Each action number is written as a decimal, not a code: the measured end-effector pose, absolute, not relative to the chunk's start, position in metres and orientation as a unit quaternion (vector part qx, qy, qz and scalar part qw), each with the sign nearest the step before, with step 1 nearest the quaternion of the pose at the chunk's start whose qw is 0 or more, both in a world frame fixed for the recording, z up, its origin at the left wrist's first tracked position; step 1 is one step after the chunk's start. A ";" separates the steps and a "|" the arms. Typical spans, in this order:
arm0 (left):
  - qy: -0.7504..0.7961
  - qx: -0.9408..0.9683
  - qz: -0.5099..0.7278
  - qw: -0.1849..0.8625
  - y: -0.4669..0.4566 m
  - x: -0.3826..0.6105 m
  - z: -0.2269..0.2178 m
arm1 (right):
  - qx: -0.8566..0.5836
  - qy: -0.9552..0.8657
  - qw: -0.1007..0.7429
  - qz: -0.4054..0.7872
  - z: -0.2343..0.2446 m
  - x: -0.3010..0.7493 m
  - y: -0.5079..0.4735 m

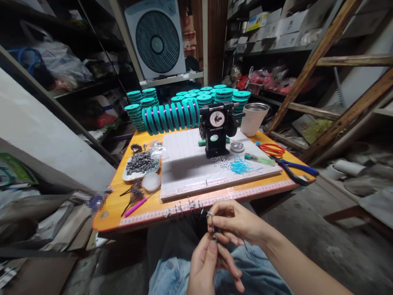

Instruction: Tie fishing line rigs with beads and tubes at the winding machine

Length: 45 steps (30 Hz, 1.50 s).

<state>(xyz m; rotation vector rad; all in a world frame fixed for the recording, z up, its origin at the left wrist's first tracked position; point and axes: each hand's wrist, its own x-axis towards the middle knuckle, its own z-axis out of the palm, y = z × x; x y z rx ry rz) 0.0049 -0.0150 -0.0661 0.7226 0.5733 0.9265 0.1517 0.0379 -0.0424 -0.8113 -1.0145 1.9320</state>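
Both hands meet over my lap, just in front of the orange table (147,207). My right hand (236,223) pinches the top of a small dark metal piece (212,227) with thin wire on it. My left hand (208,262) grips the same piece from below, fingers curled. On the table's front edge sits a row of small hooks (184,207). Farther back on a white board (196,166) stands a black winding machine with a dial (216,127), and a row of teal spools (172,116) extends to its left.
A tray of dark weights (139,164), a pink pen (136,207), orange scissors (272,149), blue pliers (296,168), a green lighter (259,159) and a white cup (254,119) lie on the table. Stacked teal spools (224,96) stand behind. Shelves and a wooden ladder (331,73) flank it.
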 end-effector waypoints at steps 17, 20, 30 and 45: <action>0.268 0.332 0.403 0.810 -0.016 0.003 -0.061 | -0.298 -0.381 0.395 0.781 -0.052 0.153 0.034; 0.275 0.333 0.397 0.810 -0.016 0.003 -0.063 | -0.297 -0.395 0.381 0.782 -0.056 0.157 0.032; 0.325 0.397 0.384 0.768 -0.013 0.003 -0.063 | -0.337 -0.436 0.365 0.750 -0.056 0.164 0.031; 0.358 0.452 0.478 0.663 0.090 0.043 0.006 | -0.473 -0.535 0.418 0.561 -0.003 0.196 0.034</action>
